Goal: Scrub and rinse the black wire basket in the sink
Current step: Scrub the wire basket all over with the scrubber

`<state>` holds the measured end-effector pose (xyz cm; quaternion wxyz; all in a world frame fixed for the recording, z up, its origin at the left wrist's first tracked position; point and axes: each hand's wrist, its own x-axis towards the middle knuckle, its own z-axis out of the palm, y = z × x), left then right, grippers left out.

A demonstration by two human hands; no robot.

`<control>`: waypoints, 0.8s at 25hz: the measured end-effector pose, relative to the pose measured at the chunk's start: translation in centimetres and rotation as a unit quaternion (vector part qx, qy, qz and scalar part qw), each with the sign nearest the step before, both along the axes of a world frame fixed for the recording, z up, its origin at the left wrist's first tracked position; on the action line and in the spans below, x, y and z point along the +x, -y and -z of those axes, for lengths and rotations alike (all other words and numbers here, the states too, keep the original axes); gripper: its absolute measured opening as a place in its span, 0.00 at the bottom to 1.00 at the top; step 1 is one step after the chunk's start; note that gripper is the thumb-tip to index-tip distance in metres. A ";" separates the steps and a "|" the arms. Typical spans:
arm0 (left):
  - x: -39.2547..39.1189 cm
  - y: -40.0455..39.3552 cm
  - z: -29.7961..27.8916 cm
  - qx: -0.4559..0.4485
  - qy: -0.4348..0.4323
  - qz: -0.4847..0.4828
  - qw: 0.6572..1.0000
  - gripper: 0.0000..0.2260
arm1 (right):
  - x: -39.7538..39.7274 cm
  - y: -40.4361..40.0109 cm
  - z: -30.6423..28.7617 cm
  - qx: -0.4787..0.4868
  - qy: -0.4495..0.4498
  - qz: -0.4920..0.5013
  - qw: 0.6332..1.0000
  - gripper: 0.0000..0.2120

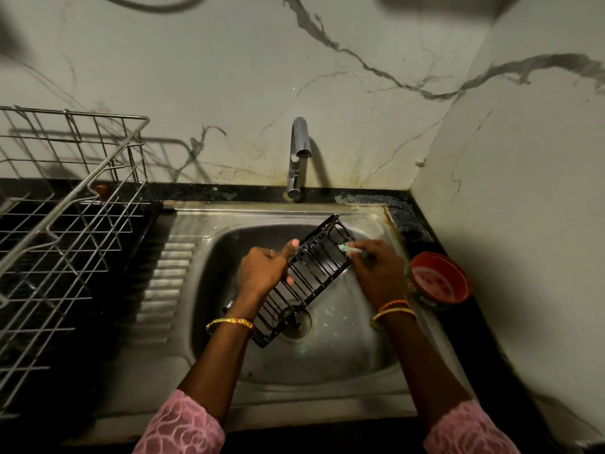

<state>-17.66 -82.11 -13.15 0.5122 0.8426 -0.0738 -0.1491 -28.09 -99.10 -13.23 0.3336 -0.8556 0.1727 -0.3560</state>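
Observation:
The black wire basket (307, 273) is held tilted over the steel sink (343, 355), one end up toward the far right rim and the other down by the drain (296, 322). My left hand (263, 268) grips its left long edge, thumb pointing up along the wires. My right hand (376, 267) pinches a small pale green scrubber (347, 248) against the basket's upper right side. No water runs from the tap (298, 152).
A red soap tub (438, 280) sits on the sink's right rim next to my right wrist. A large steel dish rack (65, 224) stands on the dark counter at the left. Marble walls close in behind and on the right.

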 end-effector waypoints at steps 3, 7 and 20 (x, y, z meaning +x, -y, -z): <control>-0.7 0.3 0.0 0.013 0.014 0.007 1.000 0.25 | 2.8 -0.8 -1.7 0.012 -0.019 -0.002 1.000 0.06; -1.4 0.4 0.2 0.012 0.004 -0.074 0.997 0.25 | 3.3 -0.7 -3.2 0.030 -0.035 -0.013 0.999 0.07; -0.8 0.9 2.6 -0.023 0.064 0.016 0.998 0.24 | 1.7 -2.2 -4.0 0.004 -0.072 -0.049 0.996 0.06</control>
